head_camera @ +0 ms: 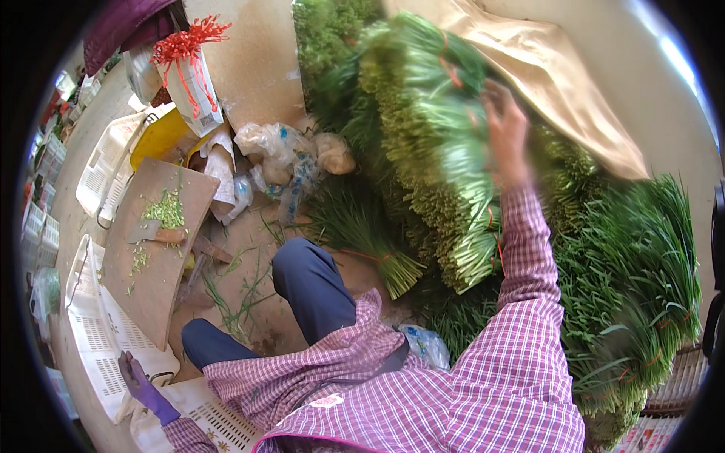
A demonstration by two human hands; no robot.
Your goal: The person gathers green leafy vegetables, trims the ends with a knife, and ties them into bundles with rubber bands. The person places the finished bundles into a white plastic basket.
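Observation:
My right hand (506,127) reaches up to the top of a tall pile of green leafy bundles (419,113), tied with red bands. The hand is a little blurred, with bent fingers at the outer side of a bundle; whether it grips one is unclear. My left hand (139,382), with purple covering at the wrist, rests at a white perforated plastic crate (102,345), apparently holding nothing. One tied bundle (391,257) lies alone on the floor beside the pile. A cleaver (156,233) with a wooden handle lies on a board (136,289) among chopped green-white bits.
Clear plastic bags (289,156) lie at the wall. Red ties (190,42) hang over a white box (195,96). More bundles (628,283) stand at the right, near a beige cloth (544,73). Another white crate (221,419) sits beside my legs. Loose leaves litter the floor.

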